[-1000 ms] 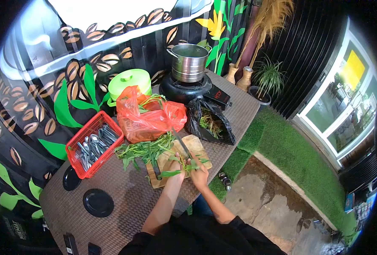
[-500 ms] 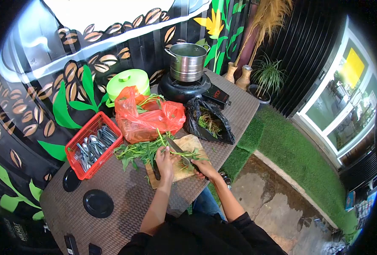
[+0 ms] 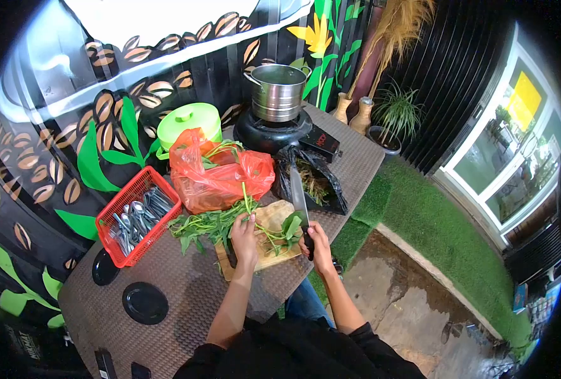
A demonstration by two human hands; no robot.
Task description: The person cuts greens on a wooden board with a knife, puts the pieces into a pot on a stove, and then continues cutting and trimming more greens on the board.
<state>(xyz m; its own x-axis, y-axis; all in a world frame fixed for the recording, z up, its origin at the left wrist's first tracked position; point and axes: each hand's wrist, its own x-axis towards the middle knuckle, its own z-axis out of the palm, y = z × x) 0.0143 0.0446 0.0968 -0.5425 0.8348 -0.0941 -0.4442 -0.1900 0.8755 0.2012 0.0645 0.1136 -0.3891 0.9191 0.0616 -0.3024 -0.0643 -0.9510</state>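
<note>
My left hand [image 3: 244, 239] is closed on stems of leafy greens [image 3: 206, 224], at the left side of a wooden cutting board [image 3: 274, 218]. A knife [image 3: 298, 194] points up and away from me, its black handle in my closed right hand [image 3: 319, 245], beside the board's right edge. Some leaves [image 3: 290, 228] hang over the right part of the board, between my hands. A dark handle-like object [image 3: 232, 256] lies on the board near my left wrist, partly hidden.
Behind the board are a red plastic bag [image 3: 220, 180] and a black bag [image 3: 321, 183] of plant scraps. A red basket [image 3: 136, 218] of cutlery, black plates [image 3: 145, 302], a green pot [image 3: 189, 123] and a steel pot [image 3: 277, 98] on a stove [image 3: 274, 131] stand around.
My right hand has moved a little right and toward me, and the knife has swung from lying across the greens to pointing away from me. The leaves at the right are lifted and more bunched.
</note>
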